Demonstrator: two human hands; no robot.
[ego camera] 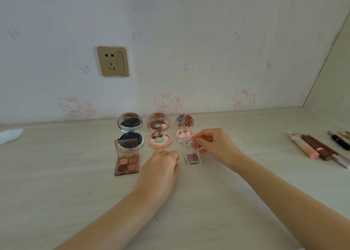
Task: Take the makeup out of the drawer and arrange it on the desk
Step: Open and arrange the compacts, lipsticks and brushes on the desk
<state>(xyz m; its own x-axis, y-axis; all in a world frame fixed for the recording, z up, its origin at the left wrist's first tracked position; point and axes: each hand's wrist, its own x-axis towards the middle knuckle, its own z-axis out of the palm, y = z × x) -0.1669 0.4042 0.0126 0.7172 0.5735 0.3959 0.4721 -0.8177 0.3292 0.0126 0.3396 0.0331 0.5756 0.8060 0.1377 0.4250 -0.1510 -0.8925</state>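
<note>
My right hand (212,145) pinched the clear lid of the small single eyeshadow case (193,158), which lay on the desk (236,202) in front of the pink compact (184,130). My left hand (161,166) rested beside it, fingers loosely curled, holding nothing. I judged the case light, slick and brittle, best held by its base edges. The hinge was too small to make out, and no drawer showed.
</note>
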